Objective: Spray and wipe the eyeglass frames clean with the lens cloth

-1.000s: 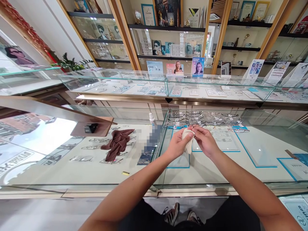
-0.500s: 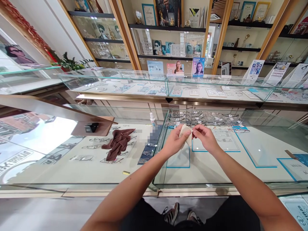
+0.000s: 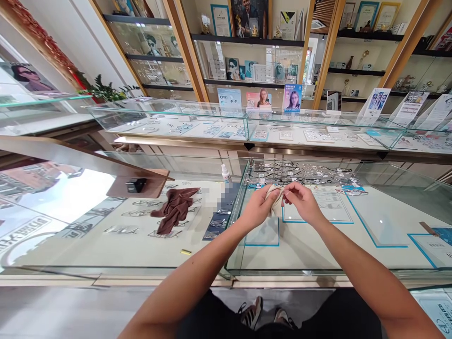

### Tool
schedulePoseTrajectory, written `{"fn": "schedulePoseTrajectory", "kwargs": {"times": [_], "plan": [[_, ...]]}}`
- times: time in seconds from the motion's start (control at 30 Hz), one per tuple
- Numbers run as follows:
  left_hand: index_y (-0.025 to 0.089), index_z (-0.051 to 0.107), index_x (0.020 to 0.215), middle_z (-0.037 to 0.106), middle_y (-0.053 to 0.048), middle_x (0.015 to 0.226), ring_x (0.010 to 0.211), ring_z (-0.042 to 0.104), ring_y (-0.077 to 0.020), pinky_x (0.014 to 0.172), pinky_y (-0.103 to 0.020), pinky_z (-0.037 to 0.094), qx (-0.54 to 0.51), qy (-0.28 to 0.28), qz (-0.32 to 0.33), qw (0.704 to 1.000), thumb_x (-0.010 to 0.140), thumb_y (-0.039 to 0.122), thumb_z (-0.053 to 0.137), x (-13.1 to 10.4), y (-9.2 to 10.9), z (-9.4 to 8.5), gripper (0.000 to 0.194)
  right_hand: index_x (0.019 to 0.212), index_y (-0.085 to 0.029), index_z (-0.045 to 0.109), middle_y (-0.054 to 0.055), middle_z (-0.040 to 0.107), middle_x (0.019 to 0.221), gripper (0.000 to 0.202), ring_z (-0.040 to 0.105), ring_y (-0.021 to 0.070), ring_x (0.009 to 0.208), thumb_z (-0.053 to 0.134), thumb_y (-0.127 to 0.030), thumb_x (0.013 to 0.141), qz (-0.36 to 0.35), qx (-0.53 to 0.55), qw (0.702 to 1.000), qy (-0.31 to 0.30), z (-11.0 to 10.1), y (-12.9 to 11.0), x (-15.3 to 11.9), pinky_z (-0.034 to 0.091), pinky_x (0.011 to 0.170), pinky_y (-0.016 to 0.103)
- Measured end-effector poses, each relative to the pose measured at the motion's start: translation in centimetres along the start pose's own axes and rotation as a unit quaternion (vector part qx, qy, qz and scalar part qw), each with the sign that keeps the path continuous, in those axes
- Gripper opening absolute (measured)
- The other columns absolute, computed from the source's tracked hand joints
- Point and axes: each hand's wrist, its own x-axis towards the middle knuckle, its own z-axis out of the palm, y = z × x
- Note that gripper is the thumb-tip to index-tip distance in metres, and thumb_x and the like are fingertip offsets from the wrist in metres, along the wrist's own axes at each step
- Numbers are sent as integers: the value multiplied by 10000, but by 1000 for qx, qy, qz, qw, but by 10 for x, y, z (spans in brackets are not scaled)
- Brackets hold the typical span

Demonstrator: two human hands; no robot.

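My left hand (image 3: 258,206) is closed on a pale cream cloth (image 3: 275,207), which is folded between the thumb and fingers. Close beside it, my right hand (image 3: 300,200) pinches something small at the cloth's right edge; a thin reddish-brown piece shows below its fingertips, too small to name for certain. Both hands are above the glass display case. On the left case lies a crumpled brown cloth (image 3: 176,209), and a white spray bottle (image 3: 225,174) stands near the middle divider.
Rows of eyeglasses (image 3: 293,173) are behind my hands. A mirror (image 3: 52,197) in a wooden frame leans in at the left. A small yellow object (image 3: 185,252) lies near the front edge. Another glass display counter (image 3: 197,113) with cards on top runs across the back.
The cloth is more tucked in between my hands, and the thin reddish-brown piece now shows under my right fingertips. The view has shifted slightly.
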Motion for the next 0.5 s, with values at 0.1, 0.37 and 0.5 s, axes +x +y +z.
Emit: {"fn": "schedulePoseTrajectory", "kwargs": {"times": [0.1,0.37,0.5], "plan": [[175,615,819,599,4,648,564,487,-112,528,-236,358,-17,-28,-26,999,928,705,605,2,0,-2,541,876,-240,648,-16,647,753,280,612,156,692,800,-468,823,-19,-17,999,21,-3,3,1,511,707,330],[195,528,805,522,63,592,485,430,-73,470,-223,326,-140,-58,-114,982,783,747,750,4,9,-4,596,843,-239,696,1,708,826,47,633,145,730,734,-266,853,-134,-89,987,9,0,0,-6,543,724,306],[199,498,773,457,86,550,447,342,-46,453,-216,272,-171,-92,-126,973,793,734,757,4,12,-8,595,869,-244,728,5,737,828,39,649,144,728,707,-215,885,-172,-106,979,-6,3,-3,-10,537,698,295]]}}
